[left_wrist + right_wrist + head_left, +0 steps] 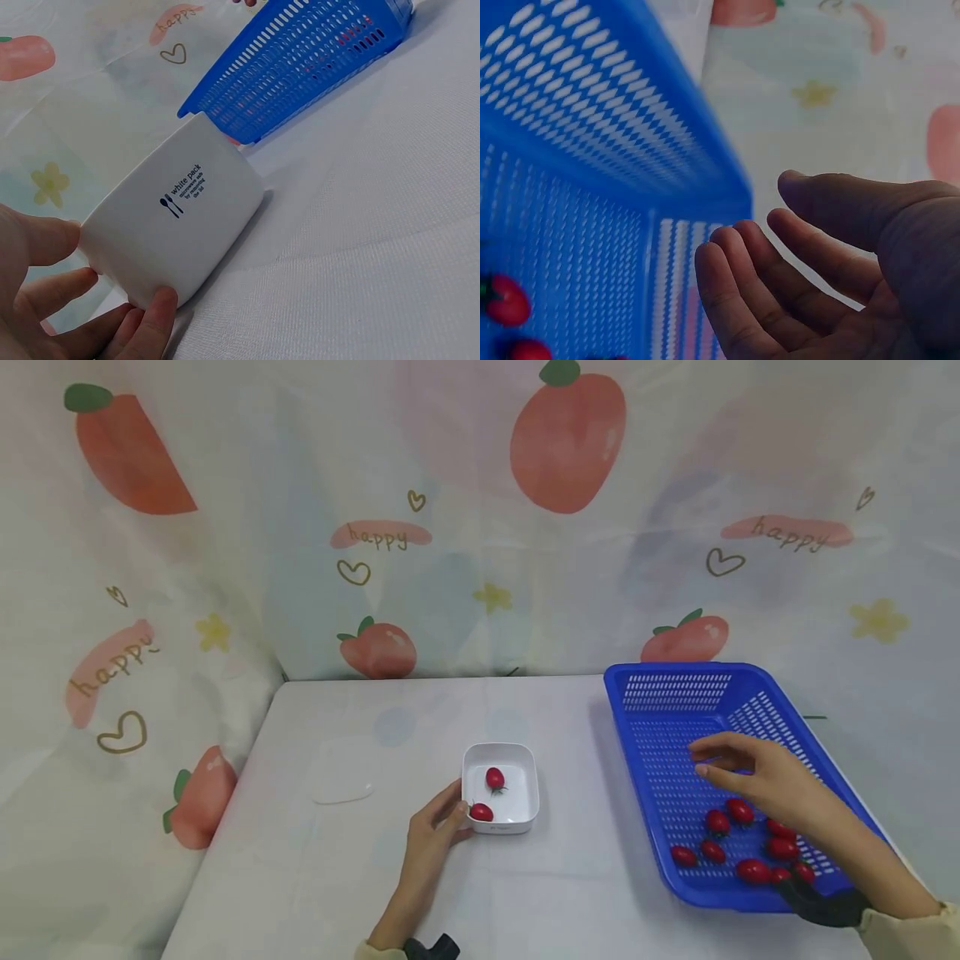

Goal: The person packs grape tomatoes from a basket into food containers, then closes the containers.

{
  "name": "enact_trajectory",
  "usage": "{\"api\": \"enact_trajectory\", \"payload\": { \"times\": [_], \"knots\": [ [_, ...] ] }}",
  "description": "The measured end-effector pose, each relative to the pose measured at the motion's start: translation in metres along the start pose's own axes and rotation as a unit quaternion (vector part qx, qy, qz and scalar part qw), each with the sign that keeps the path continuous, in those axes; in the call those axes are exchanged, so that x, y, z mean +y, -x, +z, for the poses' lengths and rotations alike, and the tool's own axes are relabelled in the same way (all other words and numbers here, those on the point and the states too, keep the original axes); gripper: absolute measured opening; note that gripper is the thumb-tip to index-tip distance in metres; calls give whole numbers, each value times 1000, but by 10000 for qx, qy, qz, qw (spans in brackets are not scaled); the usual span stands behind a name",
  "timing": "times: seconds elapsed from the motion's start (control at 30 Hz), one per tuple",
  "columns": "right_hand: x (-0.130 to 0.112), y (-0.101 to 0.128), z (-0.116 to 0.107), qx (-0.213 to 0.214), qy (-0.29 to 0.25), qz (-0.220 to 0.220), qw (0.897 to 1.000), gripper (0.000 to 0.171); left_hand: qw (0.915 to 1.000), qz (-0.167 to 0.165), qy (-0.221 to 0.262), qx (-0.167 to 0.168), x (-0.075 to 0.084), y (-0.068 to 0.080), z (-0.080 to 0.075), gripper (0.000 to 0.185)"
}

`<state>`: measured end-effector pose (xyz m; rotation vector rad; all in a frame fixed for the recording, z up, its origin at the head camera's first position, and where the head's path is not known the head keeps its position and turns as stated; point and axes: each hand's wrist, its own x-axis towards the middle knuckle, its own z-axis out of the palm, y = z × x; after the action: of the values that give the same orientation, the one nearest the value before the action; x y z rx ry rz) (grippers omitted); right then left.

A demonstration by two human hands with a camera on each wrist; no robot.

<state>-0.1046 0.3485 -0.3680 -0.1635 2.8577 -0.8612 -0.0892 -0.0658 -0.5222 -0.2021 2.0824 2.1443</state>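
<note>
So the left hand (435, 827) is steadying the little white box (501, 787) at its near-left corner, fingers (150, 319) curled round the wall and gripping it. Two tomatoes are in the box already: one (494, 777) in the middle, one (481, 812) right by the thumb. The box sits on the desk (315, 877), well left of the blue basket (660, 681).

The right hand (757, 772) hovers inside the basket with nothing in it. In the right wrist view its fingers (735, 300) are loosely bent and apart, palm bare. The rest of the tomatoes (738, 847) are bunched in the near end of the basket, just below and behind the fingertips.

My take on doing this bit well: bring the hand down towards the near end rather than reaching for the far wall, since that's where the fruit is. Pick one from the edge of the bunch, the top one (740, 811) looks easiest, and pinch it lightly with thumb and two fingers so it doesn't squash or roll off. Keep the left hand firm on the box, it looks light enough to skid.
</note>
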Motion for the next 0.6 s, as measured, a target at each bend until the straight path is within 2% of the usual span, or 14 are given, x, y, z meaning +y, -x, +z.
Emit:
{"api": "enact_trajectory", "payload": {
  "times": [0.33, 0.6],
  "knots": [
    [50, -13, -13, -751, 395, 285, 9960, 43, 9999, 34, 73, -64, -5, 0, -1, 51],
    [78, -21, -5, -1353, 538, 629, 9873, 41, 9999, 112, 30, -121, -2, -2, -2, 51]
  ]
}}
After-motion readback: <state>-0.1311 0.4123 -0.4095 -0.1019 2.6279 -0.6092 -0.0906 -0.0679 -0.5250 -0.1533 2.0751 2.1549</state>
